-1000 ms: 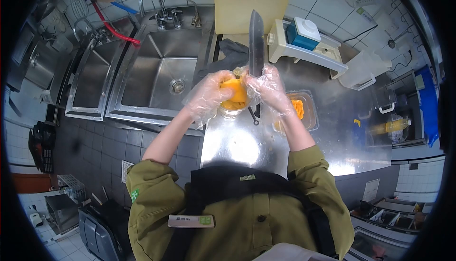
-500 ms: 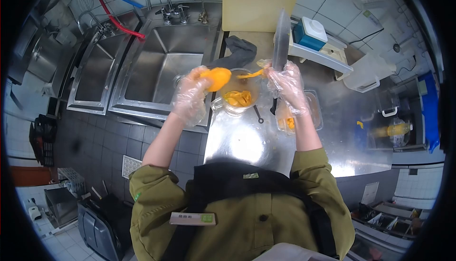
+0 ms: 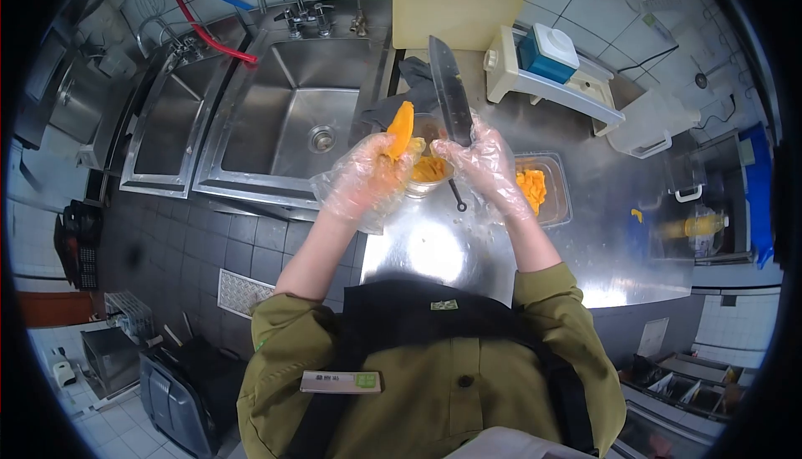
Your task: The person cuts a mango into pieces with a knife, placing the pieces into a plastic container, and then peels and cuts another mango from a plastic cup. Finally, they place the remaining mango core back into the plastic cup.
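Observation:
My left hand [image 3: 368, 171], in a clear plastic glove, is closed around a peeled orange mango [image 3: 402, 123] that stands up edge-on from the fingers. My right hand [image 3: 484, 162], gloved too, grips a large kitchen knife [image 3: 449, 90] with the blade pointing up and away, leaning left. The fingers of both hands come close together over a clear jug [image 3: 426, 190]. Mango peels [image 3: 429, 168] lie inside it, partly covered by the hands. Right of my right wrist, a clear plastic tub [image 3: 558, 208] holds cut mango pieces [image 3: 531, 188].
A dark handle with a hole [image 3: 459, 200] lies beside the jug. Behind are a grey cloth [image 3: 413, 83] and a yellow board [image 3: 455, 4]. Steel sinks [image 3: 284, 154] stand left. A white stand [image 3: 597, 106] carries a blue box [image 3: 545, 58]. A peel scrap [image 3: 637, 215] lies right.
My hands have come closer together over the jug. The knife has swung left, and the mango has turned edge-on. The peel strip that hung by my right hand no longer shows there.

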